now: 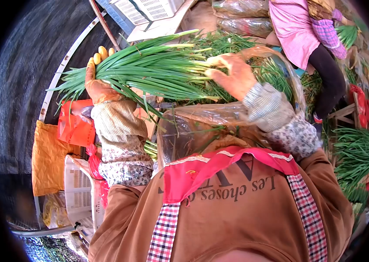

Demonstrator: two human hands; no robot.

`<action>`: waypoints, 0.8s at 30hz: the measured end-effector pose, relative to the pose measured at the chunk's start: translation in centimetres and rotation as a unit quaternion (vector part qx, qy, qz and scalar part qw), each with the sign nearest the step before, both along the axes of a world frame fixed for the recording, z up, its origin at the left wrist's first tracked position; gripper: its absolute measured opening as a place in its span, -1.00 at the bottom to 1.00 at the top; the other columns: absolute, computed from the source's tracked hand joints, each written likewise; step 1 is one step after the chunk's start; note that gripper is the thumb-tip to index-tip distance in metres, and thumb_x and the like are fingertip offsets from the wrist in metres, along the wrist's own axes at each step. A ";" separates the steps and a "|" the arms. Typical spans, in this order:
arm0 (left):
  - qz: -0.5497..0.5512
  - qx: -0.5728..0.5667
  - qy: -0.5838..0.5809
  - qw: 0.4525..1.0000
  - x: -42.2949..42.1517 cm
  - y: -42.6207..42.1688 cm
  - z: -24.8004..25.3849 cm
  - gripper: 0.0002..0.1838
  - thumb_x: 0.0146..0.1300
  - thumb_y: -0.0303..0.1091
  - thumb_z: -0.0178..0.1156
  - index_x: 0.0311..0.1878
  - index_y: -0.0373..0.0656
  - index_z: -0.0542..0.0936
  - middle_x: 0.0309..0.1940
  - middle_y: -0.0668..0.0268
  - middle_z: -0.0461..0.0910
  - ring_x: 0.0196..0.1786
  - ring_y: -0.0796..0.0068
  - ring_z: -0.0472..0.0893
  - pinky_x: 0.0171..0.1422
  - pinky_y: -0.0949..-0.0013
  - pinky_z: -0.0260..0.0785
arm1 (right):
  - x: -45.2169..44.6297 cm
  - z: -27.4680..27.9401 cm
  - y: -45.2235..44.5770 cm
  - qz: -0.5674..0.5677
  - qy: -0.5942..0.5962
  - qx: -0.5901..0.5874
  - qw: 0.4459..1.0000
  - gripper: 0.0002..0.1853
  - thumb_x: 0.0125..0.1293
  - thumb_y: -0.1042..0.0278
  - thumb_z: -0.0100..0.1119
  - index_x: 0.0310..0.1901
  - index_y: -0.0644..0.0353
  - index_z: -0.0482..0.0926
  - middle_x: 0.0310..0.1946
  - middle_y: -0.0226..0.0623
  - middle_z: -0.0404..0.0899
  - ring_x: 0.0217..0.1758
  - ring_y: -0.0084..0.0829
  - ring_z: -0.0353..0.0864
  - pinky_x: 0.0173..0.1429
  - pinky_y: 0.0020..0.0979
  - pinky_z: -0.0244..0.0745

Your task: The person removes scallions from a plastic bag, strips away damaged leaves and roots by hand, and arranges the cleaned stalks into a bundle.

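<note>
My left hand (97, 83), in an orange-yellow glove, is closed around a large bunch of green onions (149, 67). The leaves fan out past it to the left, and the pale stem ends point right. At those ends is my right hand (234, 74), gloved alike, with thumb and fingers curled around the tips of a few stems. The fingertips partly hide what they pinch. Below the bunch, clear plastic sheeting (206, 112) lies in front of my apron. More loose greens (276, 78) rest in plastic behind my right hand.
A co-worker in a pink apron (296, 32) sits at the upper right near more greens. Green bunches (355, 153) lie at the right. White crates stand at the top (145, 11) and lower left (79, 187), beside an orange sack (47, 157). Dark netting (18, 109) hangs left.
</note>
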State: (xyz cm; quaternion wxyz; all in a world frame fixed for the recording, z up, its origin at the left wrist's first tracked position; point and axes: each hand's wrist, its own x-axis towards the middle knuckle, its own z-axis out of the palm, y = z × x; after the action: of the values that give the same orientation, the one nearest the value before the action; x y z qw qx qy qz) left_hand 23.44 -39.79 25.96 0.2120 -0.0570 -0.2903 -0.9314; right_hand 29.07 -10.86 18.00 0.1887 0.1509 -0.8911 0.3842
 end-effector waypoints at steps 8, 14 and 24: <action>0.005 -0.129 -0.032 0.991 0.1 -0.5 -0.4 -0.75 0.08 -0.29 0.12 -0.22 -0.23 0.55 -0.15 0.08 0.55 -0.01 0.14 0.50 0.18 0.07 0.27 | -1.6 -2.9 -0.3 0.071 -0.176 -0.286 0.939 -0.83 0.17 0.34 0.00 -0.34 0.23 0.54 -0.44 -0.25 0.57 -0.46 -0.42 0.52 -0.30 -0.40 0.43; -0.006 -0.273 -0.051 0.961 -1.0 0.5 2.4 -0.73 0.25 -0.31 0.00 -0.06 -0.22 0.50 -0.22 0.15 0.55 -0.06 0.30 0.52 0.11 0.14 0.33 | 1.6 -2.0 0.3 -0.055 -0.092 -0.101 0.989 -0.22 -0.04 0.02 0.23 0.19 0.24 0.22 0.15 0.01 0.25 0.23 -0.12 0.23 0.29 -0.24 0.15; -0.094 -0.441 -0.111 0.886 3.6 15.1 1.8 -0.63 0.26 -0.35 0.01 0.09 -0.34 0.38 -0.01 0.16 0.44 0.00 0.39 0.46 0.07 0.36 0.33 | -0.1 2.1 -5.1 -0.136 -0.008 -0.091 0.987 -0.16 -0.19 0.14 0.23 0.21 0.21 0.15 0.03 -0.17 0.41 0.07 -0.25 0.43 0.08 -0.28 0.33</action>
State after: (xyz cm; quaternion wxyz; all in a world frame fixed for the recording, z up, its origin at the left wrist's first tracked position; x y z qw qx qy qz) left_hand 27.06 -24.74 27.80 0.0431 -0.0675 -0.6858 -0.7234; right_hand 28.97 -15.96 20.09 0.2449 0.0076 -0.8662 0.4356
